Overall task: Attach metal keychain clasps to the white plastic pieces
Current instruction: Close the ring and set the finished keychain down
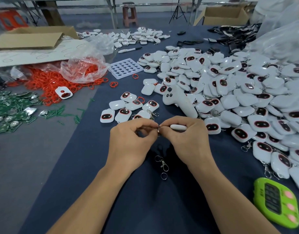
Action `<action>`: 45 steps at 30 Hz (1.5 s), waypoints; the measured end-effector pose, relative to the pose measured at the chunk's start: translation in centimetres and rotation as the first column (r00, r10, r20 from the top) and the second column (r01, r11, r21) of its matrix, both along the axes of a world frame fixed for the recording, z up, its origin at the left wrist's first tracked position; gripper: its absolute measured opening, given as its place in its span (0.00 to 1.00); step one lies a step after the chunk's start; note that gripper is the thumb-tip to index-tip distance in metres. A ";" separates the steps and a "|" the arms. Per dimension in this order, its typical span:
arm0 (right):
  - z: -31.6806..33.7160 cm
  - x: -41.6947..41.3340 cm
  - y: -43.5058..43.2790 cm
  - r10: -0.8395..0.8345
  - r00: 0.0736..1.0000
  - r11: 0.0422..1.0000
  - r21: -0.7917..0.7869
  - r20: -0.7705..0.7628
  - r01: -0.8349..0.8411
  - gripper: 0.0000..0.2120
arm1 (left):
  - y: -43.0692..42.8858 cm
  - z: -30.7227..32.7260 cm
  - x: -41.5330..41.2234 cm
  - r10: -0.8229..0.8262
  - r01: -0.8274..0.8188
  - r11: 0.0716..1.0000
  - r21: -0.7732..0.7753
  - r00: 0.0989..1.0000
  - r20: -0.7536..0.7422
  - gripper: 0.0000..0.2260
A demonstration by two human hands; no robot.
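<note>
My two hands meet over the dark blue cloth at mid-table. My right hand [186, 141] grips a white plastic piece [178, 127] edge-on. My left hand [132, 141] pinches a small metal ring [159, 128] right at that piece's end. Below the hands a loose metal keychain clasp [164, 163] with rings lies on the cloth. A huge heap of white pieces [238, 92] fills the right side, and a small group of white pieces [130, 107] lies just beyond my hands.
A white controller [179, 100] leans on the heap. A green timer [278, 201] sits at bottom right. Red rings [52, 81] spill from a plastic bag at left, near green circuit boards [8, 108], a white perforated tray [125, 68], a marker [130, 50] and cardboard boxes [32, 38].
</note>
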State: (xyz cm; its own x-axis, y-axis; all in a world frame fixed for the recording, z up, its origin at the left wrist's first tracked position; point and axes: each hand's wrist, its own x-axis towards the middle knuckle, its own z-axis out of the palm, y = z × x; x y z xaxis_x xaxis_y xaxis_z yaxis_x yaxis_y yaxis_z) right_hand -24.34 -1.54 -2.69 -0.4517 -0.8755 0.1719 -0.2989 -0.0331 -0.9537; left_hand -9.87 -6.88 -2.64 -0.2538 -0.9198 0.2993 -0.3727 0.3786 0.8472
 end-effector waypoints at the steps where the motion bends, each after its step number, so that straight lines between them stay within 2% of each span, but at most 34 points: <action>1: 0.1 -0.1 0.0 -0.002 0.999 1.000 0.000 0.038 0.002 0.11 | -0.1 0.0 0.0 -0.005 0.005 1.000 0.013 1.000 -0.007 0.13; 4: 0.2 -0.3 0.0 0.011 0.995 1.000 -0.002 0.104 -0.011 0.11 | -0.2 -0.1 0.1 -0.035 0.036 0.998 0.053 0.999 -0.026 0.12; 15: 0.0 -0.7 -0.3 0.070 0.993 0.997 0.034 0.095 -0.073 0.11 | -0.5 -0.4 0.1 -0.093 0.097 0.990 0.103 0.995 -0.038 0.12; 26: -0.2 -0.8 -0.3 0.098 0.990 0.993 0.053 0.099 -0.104 0.10 | -0.6 -0.5 0.1 -0.131 0.136 0.983 0.127 0.990 -0.052 0.05; 35: 0.0 -0.9 -0.1 0.163 0.979 0.984 0.056 0.123 -0.171 0.10 | -0.6 -0.4 0.2 -0.190 0.198 0.970 0.141 0.979 -0.070 0.05; 38: 0.0 -0.7 -0.1 0.170 0.980 0.980 0.087 0.107 -0.180 0.08 | -0.6 -0.6 0.0 -0.137 0.145 0.979 0.142 0.988 -0.066 0.07; 41: -0.1 -0.7 -0.1 0.158 0.984 0.980 0.113 0.077 -0.167 0.09 | -0.7 -0.4 0.1 0.033 -0.028 0.997 0.077 0.997 -0.065 0.07; 45: 0.0 -0.7 0.0 0.107 0.992 0.986 0.117 0.073 -0.115 0.14 | -1.7 0.3 0.9 0.230 -0.231 0.973 -0.006 0.969 -0.095 0.07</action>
